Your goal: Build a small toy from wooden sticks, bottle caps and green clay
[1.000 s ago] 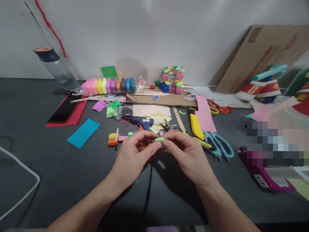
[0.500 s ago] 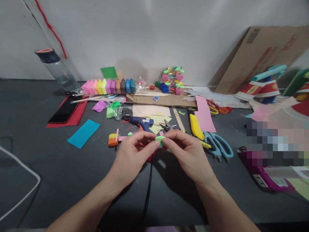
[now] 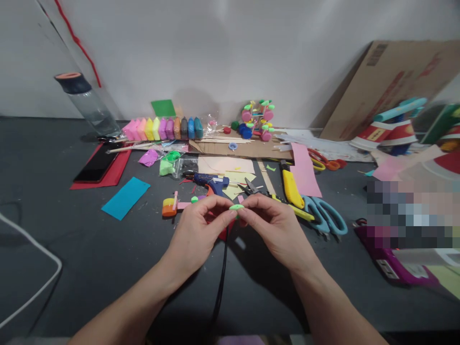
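Between the fingertips of both hands is a small flattened piece of bright green modelling clay [image 3: 236, 207]. My left hand [image 3: 199, 230] pinches its left end with thumb and forefinger. At the other end, the thumb and fingers of my right hand [image 3: 275, 225] are closed on the same piece. Just behind the hands lies a blue hot glue gun [image 3: 210, 179], its cable running down below them. Something red shows under the fingers, mostly covered. An orange and yellow round piece [image 3: 169, 207] with a pink strip stands left of my left hand.
Several coloured clay packets [image 3: 163, 128] line the back, beside a water bottle [image 3: 88, 105]. A figure of clay and sticks [image 3: 257, 120] stands near the wall. Blue-handled scissors [image 3: 328, 216] and a yellow cutter [image 3: 293, 187] lie at right. A phone [image 3: 97, 163] and blue sheet [image 3: 125, 198] lie left.
The green clay piece has tilted between my fingertips and looks thinner from here. Both hands keep their pinch and have barely moved; the view has shifted slightly.
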The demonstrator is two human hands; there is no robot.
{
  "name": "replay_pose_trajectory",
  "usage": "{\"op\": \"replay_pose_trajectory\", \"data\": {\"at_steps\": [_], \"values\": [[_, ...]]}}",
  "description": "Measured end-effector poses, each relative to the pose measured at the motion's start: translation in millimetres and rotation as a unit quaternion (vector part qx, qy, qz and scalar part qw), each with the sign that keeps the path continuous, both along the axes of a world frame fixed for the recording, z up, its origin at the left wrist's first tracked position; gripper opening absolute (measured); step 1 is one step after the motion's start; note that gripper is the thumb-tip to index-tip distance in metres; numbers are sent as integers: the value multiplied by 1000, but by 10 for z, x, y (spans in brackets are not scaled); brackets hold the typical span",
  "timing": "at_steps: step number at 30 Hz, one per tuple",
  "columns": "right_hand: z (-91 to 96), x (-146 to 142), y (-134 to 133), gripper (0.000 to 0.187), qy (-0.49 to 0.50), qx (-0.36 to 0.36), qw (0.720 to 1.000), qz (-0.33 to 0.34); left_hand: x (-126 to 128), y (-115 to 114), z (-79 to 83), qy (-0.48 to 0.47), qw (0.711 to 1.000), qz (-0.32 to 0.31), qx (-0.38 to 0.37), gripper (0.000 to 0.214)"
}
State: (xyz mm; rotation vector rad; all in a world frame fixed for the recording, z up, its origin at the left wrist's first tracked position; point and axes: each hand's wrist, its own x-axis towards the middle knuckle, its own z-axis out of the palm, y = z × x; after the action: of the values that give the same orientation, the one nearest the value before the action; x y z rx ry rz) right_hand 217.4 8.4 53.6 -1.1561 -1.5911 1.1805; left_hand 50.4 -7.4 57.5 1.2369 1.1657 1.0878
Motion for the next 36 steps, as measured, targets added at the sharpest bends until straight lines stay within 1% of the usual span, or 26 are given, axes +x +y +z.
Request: {"op": "replay_pose_trajectory", "data": {"at_steps": [6,10,14,18,26,31,36], "values": [[13,-9,2,19,2,-7,1000,1,-2,4,3,-1,1000,1,-4,10],[16,-7,23,17,3,-6,1000,-9,12,-1,17,-3,1000,11,-16,12],[17,0,31,17,0,-5,1000,-5,18,6,4,-7,1000,-7,-19,15],[19,-3,24,17,3,-10,1000,-5,8,19,-25,-15,1000,-8,-14,16],[10,-21,4,16,20,-25,999,0,7,14,-41,12,1000,5,-6,13],[2,-11,22,16,20,-24,1000,0,2,20,-51,12,1000,-20,-12,13],[0,-8,19,16,15,-20,1000,1,-8,36,-70,44,998,-31,-16,14]]}}
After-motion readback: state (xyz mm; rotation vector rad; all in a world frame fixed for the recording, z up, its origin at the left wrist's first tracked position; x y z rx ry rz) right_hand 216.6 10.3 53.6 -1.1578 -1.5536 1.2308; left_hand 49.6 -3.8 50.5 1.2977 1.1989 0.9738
